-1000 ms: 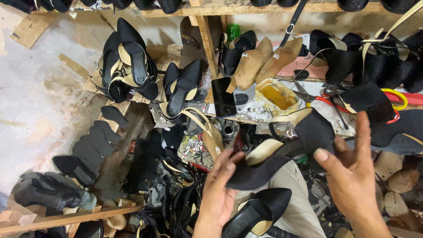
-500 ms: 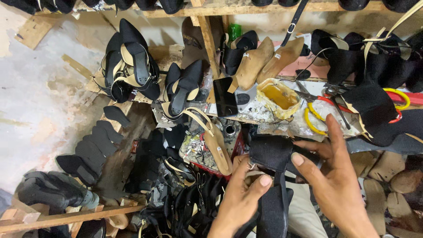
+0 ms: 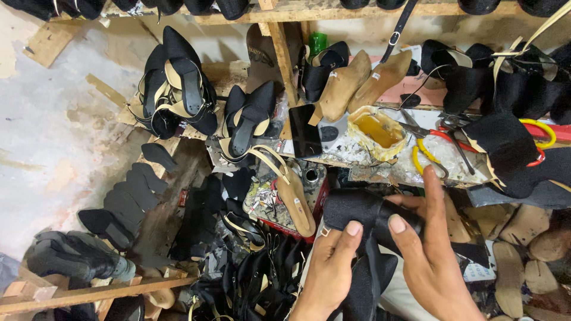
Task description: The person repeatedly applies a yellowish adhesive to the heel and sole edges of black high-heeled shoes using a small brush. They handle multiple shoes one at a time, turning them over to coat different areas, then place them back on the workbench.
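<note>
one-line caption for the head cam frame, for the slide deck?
Left hand and right hand grip a black shoe over a cluttered workbench with glue pot and pliers.

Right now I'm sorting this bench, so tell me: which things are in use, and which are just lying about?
In hand:
- black shoe, gripped by left hand and right hand

Lying about:
- glue pot
- pliers with yellow handles
- scissors
- wooden lasts
- tan insole
- black sole pieces
</note>
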